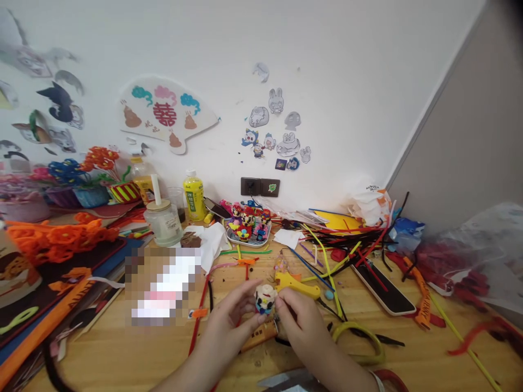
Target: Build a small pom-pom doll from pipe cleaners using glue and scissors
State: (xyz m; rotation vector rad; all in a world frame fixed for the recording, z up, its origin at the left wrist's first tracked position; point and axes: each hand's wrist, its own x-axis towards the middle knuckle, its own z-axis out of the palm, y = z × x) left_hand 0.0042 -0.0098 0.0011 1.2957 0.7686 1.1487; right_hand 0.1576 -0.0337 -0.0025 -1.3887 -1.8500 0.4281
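Note:
A small fuzzy figurine with a cream top, black eyes, a yellow nose and a blue lower part is held up over the table. My left hand grips it from the left between thumb and fingers. At its right edge, my right hand is closed in a pinch against the figurine; the fingertips are partly hidden. Just behind my right hand lies a yellow glue gun. Beneath my hands is a brown bar-like object, partly covered. Yellow-green scissor-like handles lie beside my right forearm.
A tray of similar colourful figurines stands at the back. Loose pipe cleaners and a dark phone lie to the right. On the left are a glass jar, a yellow bottle and orange fuzzy flowers. Grey blades lie at the front edge.

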